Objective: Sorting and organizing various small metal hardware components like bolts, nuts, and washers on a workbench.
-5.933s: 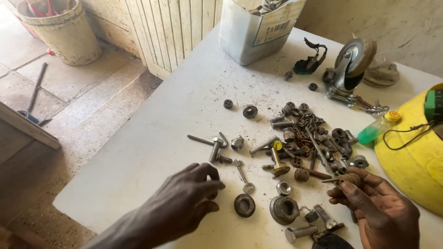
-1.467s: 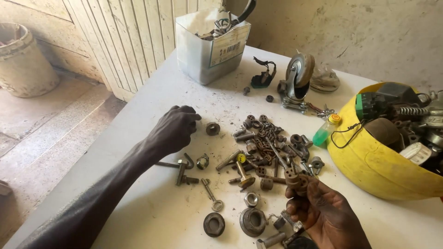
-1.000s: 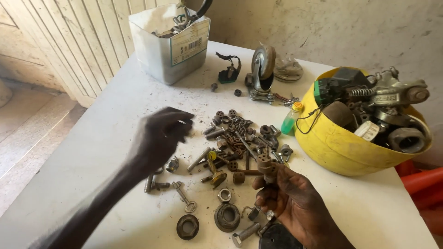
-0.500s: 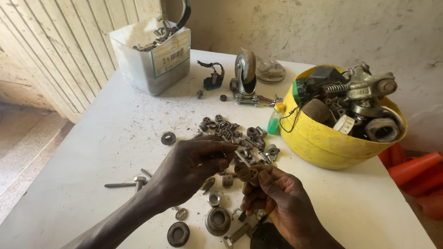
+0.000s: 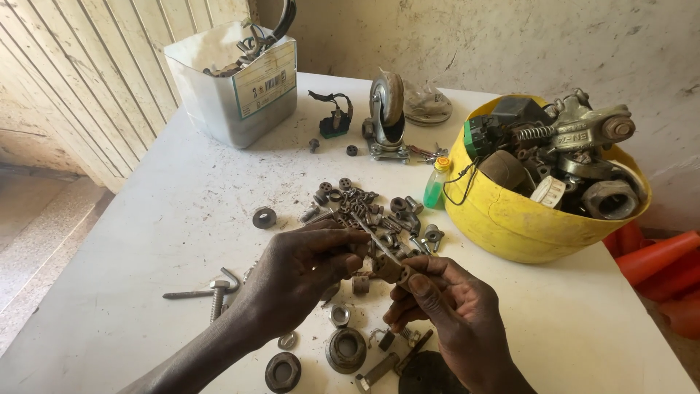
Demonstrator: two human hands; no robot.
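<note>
Rusty bolt [image 5: 380, 257] sits pinched between both hands at frame centre: right hand [image 5: 445, 310] fingers grip its nut, left hand [image 5: 302, 273] fingers should steady the shank squarely.

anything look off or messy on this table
Yes. Rusty nuts and bolts lie scattered loose across the white table, not in a container. The yellow tub is heaped above its rim with metal parts, and a caster wheel stands alone near the metal tin.
</note>
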